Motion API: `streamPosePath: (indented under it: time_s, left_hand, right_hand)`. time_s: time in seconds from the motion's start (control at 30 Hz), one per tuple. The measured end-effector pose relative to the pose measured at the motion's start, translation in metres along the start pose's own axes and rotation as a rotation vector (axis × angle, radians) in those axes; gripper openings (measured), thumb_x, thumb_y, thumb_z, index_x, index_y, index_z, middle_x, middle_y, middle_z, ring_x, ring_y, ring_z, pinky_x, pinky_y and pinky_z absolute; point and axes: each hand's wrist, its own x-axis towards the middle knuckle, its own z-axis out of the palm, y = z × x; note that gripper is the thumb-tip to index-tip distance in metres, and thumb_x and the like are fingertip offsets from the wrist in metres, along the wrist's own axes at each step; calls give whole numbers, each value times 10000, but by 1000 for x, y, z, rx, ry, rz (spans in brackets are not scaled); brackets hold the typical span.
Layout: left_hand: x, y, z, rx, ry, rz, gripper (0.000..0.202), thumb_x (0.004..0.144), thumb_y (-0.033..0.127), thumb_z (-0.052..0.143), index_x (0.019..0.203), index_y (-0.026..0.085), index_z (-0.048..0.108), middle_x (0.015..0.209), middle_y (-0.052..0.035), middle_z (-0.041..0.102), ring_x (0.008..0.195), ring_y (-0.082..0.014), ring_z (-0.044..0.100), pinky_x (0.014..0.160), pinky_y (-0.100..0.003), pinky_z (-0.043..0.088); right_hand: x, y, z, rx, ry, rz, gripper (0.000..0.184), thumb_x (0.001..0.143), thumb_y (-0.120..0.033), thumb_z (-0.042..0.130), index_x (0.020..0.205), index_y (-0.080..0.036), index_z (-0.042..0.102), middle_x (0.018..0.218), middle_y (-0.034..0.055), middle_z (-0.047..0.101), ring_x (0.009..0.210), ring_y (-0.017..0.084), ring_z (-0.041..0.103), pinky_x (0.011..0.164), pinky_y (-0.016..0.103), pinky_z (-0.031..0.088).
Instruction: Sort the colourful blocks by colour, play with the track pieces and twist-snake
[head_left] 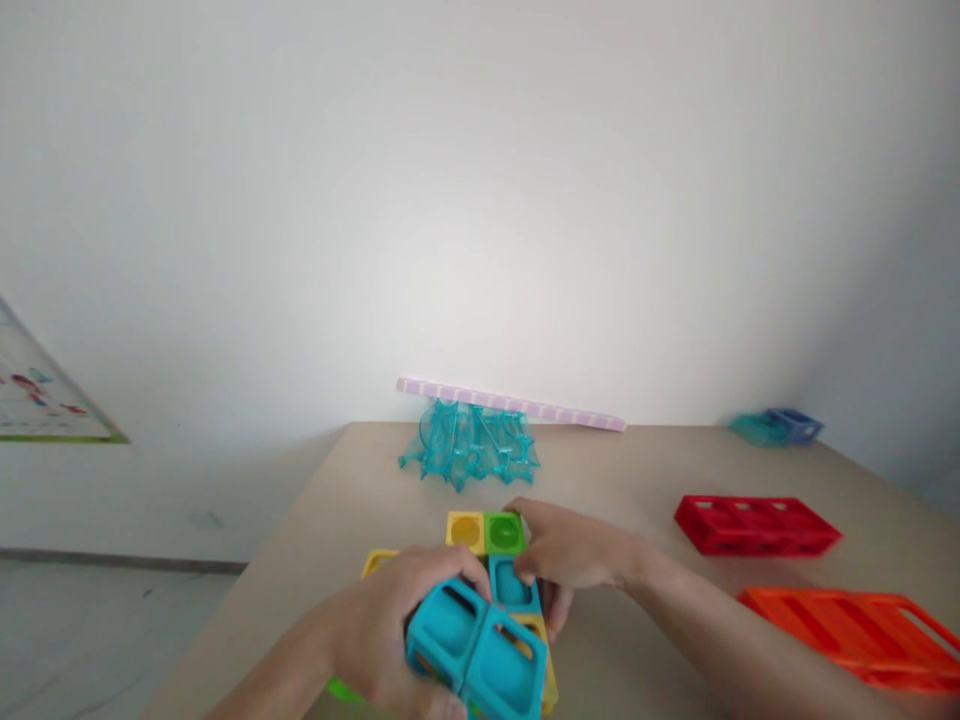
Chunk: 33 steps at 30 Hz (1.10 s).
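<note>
My left hand (375,630) is closed around a pair of joined blue toy blocks (506,665) with windowed faces, tilted toward me. Just beyond, my right hand (574,550) wraps its fingers round the right side of a row of blocks. Its thumb presses on a blue block (516,588), and its index finger lies by a green block (505,533). A yellow block (465,531) sits left of the green one. More yellow (551,690) shows behind the held pair. Another yellow piece (376,560) and a bit of green (343,690) are mostly hidden by my left hand.
On the table (622,480), clear teal plastic pieces (472,445) lie before a pale purple strip (517,402) near the wall. To the right are a red block row (757,527) and an orange one (855,635). A dark blue block (795,425) stands in the far corner.
</note>
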Motion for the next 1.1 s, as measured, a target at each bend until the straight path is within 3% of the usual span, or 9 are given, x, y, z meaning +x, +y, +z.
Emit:
streamPosePath:
  time_s: [0.2,0.43,0.53,0.63,0.7,0.77,0.87,0.97,1.1]
  left_hand:
    - [-2,0,-1,7,-2,-34,620,520,406,795,1095,275,604,1068,-13,671,916,-234,616,843,-308,488]
    - [-2,-2,-2,-55,-15,16,596,515,403,794,1055,240,603,1008,-21,685,869,-225,615,813,-300,495]
    - [-1,-2,-1,-104,-43,16,578,520,388,789,1040,224,597,956,-21,687,804,-205,609,751,-281,501]
    - [0,-1,-1,-134,-24,6,561,514,357,786,1025,216,603,923,-19,675,759,-185,587,692,-262,494]
    - [-1,-2,0,-189,-11,-10,560,509,319,787,1026,212,600,883,-18,666,723,-172,577,647,-249,488]
    - [-1,-4,0,-341,-7,-41,580,540,301,781,1071,213,564,894,-31,670,719,-173,598,635,-251,494]
    - [-1,-9,-2,-586,104,-72,605,607,313,786,1136,222,506,964,-48,665,777,-186,641,678,-267,510]
    - [1,-14,-5,-636,305,-59,585,629,353,806,1123,220,522,978,-39,641,821,-197,642,699,-270,515]
    - [2,-19,-8,-533,510,-41,553,646,360,814,1111,204,557,1045,-49,623,903,-210,619,754,-270,515]
  right_hand:
    - [-8,-4,-4,148,-70,-69,303,636,-75,641,927,-153,614,594,23,690,448,180,674,401,217,563]
    - [-7,-2,-7,126,-137,-54,451,618,-69,546,1057,-149,612,590,8,695,465,141,676,431,172,557]
    - [-8,-2,-10,154,-145,-68,663,609,-60,550,1264,-155,506,601,4,702,467,166,684,413,184,546]
    - [-17,-7,-22,148,-177,-58,912,616,-72,583,1464,-154,258,655,16,726,494,178,697,459,227,573]
    - [-29,-14,-34,113,-154,-68,951,636,-100,589,1498,-170,192,723,34,744,509,171,700,482,240,581]
    - [-41,-23,-43,63,-95,-124,784,663,-147,586,1421,-191,389,745,33,741,540,174,707,493,243,582]
    - [-55,-36,-44,32,-12,-225,314,691,-209,576,986,-156,669,718,27,711,592,169,708,515,227,580]
    - [-56,-44,-30,110,91,-288,88,705,-225,552,749,-159,591,692,24,689,611,166,704,514,224,575]
    - [-46,-48,-9,206,190,-293,87,715,-254,537,752,-175,528,609,2,631,569,172,683,486,246,566]
